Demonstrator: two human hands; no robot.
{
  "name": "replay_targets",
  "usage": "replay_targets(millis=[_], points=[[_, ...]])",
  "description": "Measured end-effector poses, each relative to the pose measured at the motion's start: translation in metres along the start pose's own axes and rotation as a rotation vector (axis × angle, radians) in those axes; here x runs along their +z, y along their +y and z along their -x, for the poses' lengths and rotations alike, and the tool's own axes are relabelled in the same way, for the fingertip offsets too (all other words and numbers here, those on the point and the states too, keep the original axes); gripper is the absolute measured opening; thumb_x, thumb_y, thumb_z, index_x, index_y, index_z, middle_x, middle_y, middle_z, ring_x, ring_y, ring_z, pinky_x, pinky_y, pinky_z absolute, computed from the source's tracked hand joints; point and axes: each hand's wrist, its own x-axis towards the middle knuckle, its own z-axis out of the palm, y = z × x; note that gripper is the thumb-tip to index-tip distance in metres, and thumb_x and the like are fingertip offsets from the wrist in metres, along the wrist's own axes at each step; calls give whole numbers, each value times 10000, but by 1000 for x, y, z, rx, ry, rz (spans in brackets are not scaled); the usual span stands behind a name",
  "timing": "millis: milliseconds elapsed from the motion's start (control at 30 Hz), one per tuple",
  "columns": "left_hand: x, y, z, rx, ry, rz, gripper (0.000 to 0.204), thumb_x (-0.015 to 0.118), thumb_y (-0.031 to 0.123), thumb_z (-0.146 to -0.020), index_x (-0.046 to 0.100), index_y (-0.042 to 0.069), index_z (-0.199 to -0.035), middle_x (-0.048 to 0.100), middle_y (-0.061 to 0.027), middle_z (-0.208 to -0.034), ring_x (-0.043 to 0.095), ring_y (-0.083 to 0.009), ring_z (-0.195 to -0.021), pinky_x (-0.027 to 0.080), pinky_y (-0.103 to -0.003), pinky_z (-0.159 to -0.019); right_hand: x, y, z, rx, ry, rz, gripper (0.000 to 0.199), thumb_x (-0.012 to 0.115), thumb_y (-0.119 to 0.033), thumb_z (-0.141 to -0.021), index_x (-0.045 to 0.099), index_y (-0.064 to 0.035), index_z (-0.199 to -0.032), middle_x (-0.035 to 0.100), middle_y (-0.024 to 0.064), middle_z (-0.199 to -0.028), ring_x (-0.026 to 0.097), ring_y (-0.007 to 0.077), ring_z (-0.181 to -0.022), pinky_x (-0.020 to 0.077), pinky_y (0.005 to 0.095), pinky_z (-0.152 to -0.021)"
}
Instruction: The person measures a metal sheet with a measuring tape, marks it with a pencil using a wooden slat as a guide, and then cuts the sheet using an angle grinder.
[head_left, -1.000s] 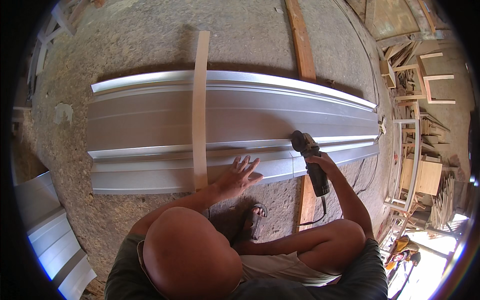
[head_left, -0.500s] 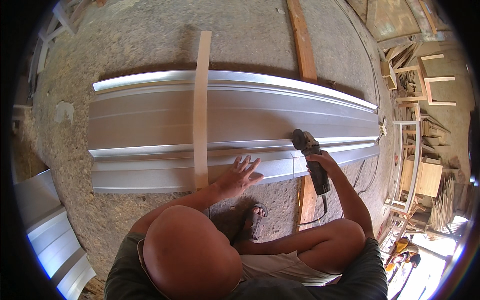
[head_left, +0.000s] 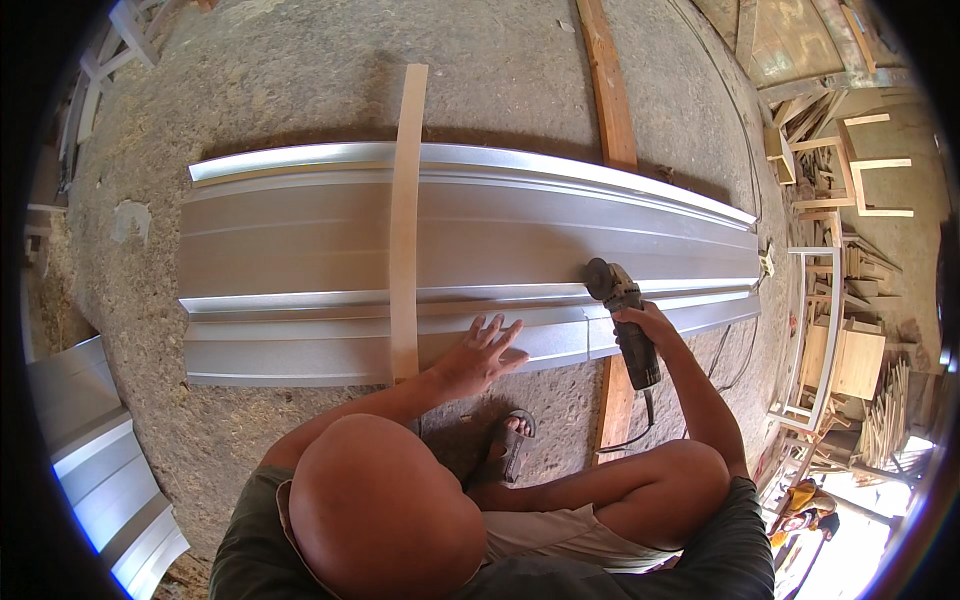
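Observation:
My right hand (head_left: 647, 322) is wrapped round the body of a dark angle grinder (head_left: 627, 325). The grinder's disc end points away from me over a raised rib of a long silvery ribbed metal sheet (head_left: 290, 235). Whether the disc touches the metal I cannot tell. A thin cut line (head_left: 588, 337) crosses the near edge strip just left of the grinder. On that same near strip my left hand (head_left: 484, 354) lies with fingers spread, holding nothing. A pale flat wooden strip (head_left: 404, 215) lies across the sheet, left of my left hand.
A wooden beam (head_left: 612, 95) runs under the sheet on the concrete floor (head_left: 480, 75). The grinder's cord (head_left: 648, 410) trails by my knee. More metal sheets (head_left: 105, 470) lie at lower left. Wooden frames (head_left: 850, 170) and offcuts (head_left: 885, 420) stand along the right.
Both hands and the grinder stay almost where they were. The faint orange streaks near the cut line are gone. The view has shifted very slightly.

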Motion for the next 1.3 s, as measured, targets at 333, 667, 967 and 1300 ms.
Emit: replay_targets(millis=[333, 667, 967, 1300], points=[[1, -1, 0, 1, 4, 0, 607, 662, 279, -918, 524, 259, -1509, 282, -264, -1623, 394, -499, -1417, 336, -671, -1141, 4, -8, -2, -60, -30, -22, 362, 772, -280, -804, 644, -25, -1028, 660, 94, -793, 677, 203, -659, 591, 357, -609], [-2, 0, 3, -11, -9, -7, 597, 657, 273, -921, 533, 262, -1504, 278, -259, -1628, 405, -492, -1415, 348, -667, -1134, 2, -21, -12, -50, -2, -5, 367, 784, -307, -791, 645, -36, -997, 671, 97, -767, 679, 205, -612, 589, 351, -589], [-1, 0, 0, 1, -4, -27, 605, 661, 295, -921, 526, 277, -1510, 279, -255, -1633, 412, -486, -1413, 359, -663, -1124, 3, -21, -3, -72, -32, -38, 387, 794, -313, -785, 639, -30, -1000, 669, 97, -767, 684, 207, -622, 594, 347, -599], [1, 0, -1, 9, 14, -15, 593, 671, 295, -919, 541, 272, -1497, 294, -257, -1620, 412, -498, -1406, 355, -673, -1124, -1, -13, -11, -41, -12, 13, 367, 799, -298, -783, 646, -29, -981, 680, 102, -761, 691, 211, -634, 599, 356, -622]])
